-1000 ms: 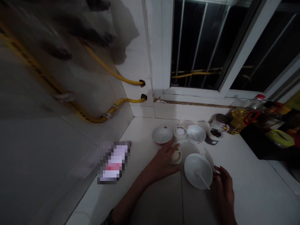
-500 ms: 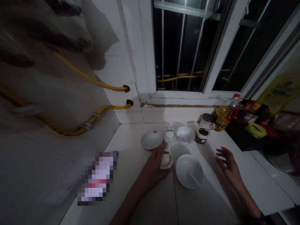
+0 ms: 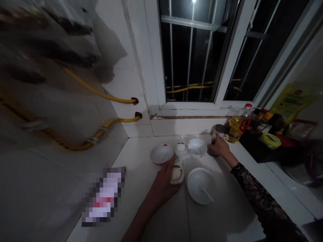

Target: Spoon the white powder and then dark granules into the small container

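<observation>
Worktop [image 3: 222, 218]: white glazed tiles, smooth, with dark grout lines; the near edge is cut off by the frame.
Left hand [image 3: 163, 183]: bare forearm, fingers clenched round the side of the small pale pot [image 3: 177, 173].
Small pale pot: one; round, white, open-topped, with a creamy mass inside. It stands on the worktop within the left grasp.
Large bowl [image 3: 194, 181]: one; white, shallow, glossy. It sits just right of the left grasp, with one white spoon [image 3: 207, 194] lying in it.
Flat packet [image 3: 103, 196]: one; well left of the left grasp, blurred out, its markings unreadable.
Right hand [image 3: 219, 148]: black lace sleeve [image 3: 259, 198], fingers laid over the dark pot [image 3: 211, 153]. Whether they clasp it cannot be told.
Dark pot: one; small, almost wholly hidden under the right hand.
Back bowls: two, white and round. One [image 3: 161, 154] has a red mark and is just beyond the left grasp. The other [image 3: 197, 148] is just left of the right hand.
White tub [image 3: 181, 148]: one; small and round, between the back bowls.
Jar [image 3: 222, 128]: one; dark-lidded, just beyond the right hand.
Oil bottle [image 3: 236, 127]: one; clear plastic with yellow contents and a red handle. The clutter to its right is too dim to sort.
Yellow pipes: two, one [image 3: 111, 122] below the other [image 3: 101, 94], both smooth and entering the tiled wall.
Window [image 3: 191, 50]: white frame, vertical bars, black beyond.
</observation>
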{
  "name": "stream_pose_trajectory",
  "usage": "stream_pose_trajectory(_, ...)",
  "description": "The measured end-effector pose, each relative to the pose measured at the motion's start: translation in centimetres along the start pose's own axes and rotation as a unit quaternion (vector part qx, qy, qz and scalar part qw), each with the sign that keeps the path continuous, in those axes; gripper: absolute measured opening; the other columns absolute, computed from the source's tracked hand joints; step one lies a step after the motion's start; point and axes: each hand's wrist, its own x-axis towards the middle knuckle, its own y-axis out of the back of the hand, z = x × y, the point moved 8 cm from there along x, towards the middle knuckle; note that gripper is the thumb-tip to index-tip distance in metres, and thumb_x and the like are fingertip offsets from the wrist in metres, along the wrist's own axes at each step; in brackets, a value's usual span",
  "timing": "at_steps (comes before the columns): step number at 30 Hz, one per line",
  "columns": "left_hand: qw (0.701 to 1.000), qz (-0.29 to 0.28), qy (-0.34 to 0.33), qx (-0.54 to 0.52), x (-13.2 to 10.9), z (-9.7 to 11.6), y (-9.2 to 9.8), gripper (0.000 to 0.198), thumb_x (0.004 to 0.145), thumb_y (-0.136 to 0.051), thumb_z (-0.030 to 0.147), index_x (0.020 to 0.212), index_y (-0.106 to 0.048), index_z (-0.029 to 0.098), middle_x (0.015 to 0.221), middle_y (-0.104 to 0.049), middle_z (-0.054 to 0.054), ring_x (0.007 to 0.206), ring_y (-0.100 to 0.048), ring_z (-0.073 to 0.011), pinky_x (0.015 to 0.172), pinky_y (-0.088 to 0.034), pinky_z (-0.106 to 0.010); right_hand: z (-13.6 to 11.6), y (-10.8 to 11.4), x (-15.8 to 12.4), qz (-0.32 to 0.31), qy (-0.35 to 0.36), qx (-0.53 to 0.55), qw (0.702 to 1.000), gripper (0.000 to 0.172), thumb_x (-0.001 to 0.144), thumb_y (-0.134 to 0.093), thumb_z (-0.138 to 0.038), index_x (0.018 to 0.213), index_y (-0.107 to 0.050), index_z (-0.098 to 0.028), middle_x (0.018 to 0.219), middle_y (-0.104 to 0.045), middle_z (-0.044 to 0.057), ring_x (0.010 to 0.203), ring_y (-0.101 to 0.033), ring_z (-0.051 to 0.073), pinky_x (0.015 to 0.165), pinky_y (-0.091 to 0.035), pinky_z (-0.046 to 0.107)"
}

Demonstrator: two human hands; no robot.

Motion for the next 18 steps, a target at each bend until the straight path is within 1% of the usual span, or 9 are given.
stream_pose_trajectory(3, 1.0, 0.002, 0.0, 0.0, 0.0, 0.0, 0.1, 0.092, 0.07, -0.064, 0.013, 0.152, -0.024, 0.022, 0.149, -0.045, -0.016, 0.139, -0.044, -0.0342, 0.11, -0.043, -0.054, 1.1, 0.3, -1.0, 0.006, 0.019, 0.002, 1.0, 0.083, 0.083, -0.062, -0.037, 0.15, -0.027, -0.006, 0.133, -0.058, 0.024, 0.119, -0.058, 0.035, 0.092, -0.046, 0.039)
stream_pose_trajectory(5, 1.0, 0.007, 0.001, 0.0, 0.0, -0.1, 0.0, 0.093, 0.068, -0.064, 0.011, 0.152, -0.025, 0.023, 0.148, -0.046, -0.015, 0.138, -0.045, -0.0342, 0.11, -0.044, -0.053, 2.4, 0.5, -2.2, 0.014, 0.025, 0.009, 1.0, 0.084, 0.081, -0.064, -0.036, 0.15, -0.027, -0.007, 0.136, -0.055, 0.024, 0.119, -0.059, 0.034, 0.092, -0.047, 0.039)
stream_pose_trajectory(8, 1.0, 0.017, 0.006, -0.004, 0.1, -0.3, -0.1, 0.094, 0.066, -0.066, 0.011, 0.151, -0.028, 0.023, 0.146, -0.049, -0.015, 0.137, -0.047, -0.0348, 0.108, -0.045, -0.053, 4.2, 0.5, -4.8, 0.01, 0.037, 0.02, 0.999, 0.084, 0.081, -0.061, -0.038, 0.151, -0.026, -0.009, 0.136, -0.056, 0.022, 0.118, -0.06, 0.033, 0.095, -0.046, 0.04)
stream_pose_trajectory(11, 1.0, 0.021, 0.014, -0.01, 0.1, -0.4, -0.1, 0.095, 0.066, -0.069, 0.013, 0.151, -0.029, 0.024, 0.147, -0.048, -0.014, 0.136, -0.047, -0.0345, 0.108, -0.045, -0.051, 5.7, 0.5, -8.2, 0.028, 0.04, 0.025, 0.998, 0.08, 0.08, -0.059, -0.037, 0.151, -0.029, -0.012, 0.134, -0.059, 0.018, 0.118, -0.06, 0.032, 0.099, -0.046, 0.041)
stream_pose_trajectory(15, 0.999, 0.009, 0.034, -0.016, 0.1, -0.8, -0.2, 0.097, 0.066, -0.075, 0.019, 0.151, -0.028, 0.021, 0.149, -0.046, -0.016, 0.138, -0.045, -0.0355, 0.108, -0.043, -0.05, 6.2, -0.2, -12.5, 0.032, 0.055, 0.035, 0.997, 0.08, 0.081, -0.056, -0.041, 0.151, -0.029, -0.012, 0.138, -0.056, 0.019, 0.123, -0.057, 0.034, 0.098, -0.049, 0.045)
stream_pose_trajectory(18, 0.999, 0.009, 0.043, -0.018, 0.2, -1.0, -0.4, 0.099, 0.066, -0.077, 0.021, 0.152, -0.027, 0.019, 0.149, -0.045, -0.017, 0.139, -0.044, -0.036, 0.11, -0.041, -0.051, 6.0, -0.6, -14.8, 0.026, 0.061, 0.04, 0.997, 0.079, 0.083, -0.052, -0.041, 0.152, -0.027, -0.013, 0.142, -0.053, 0.018, 0.125, -0.056, 0.033, 0.099, -0.048, 0.046)
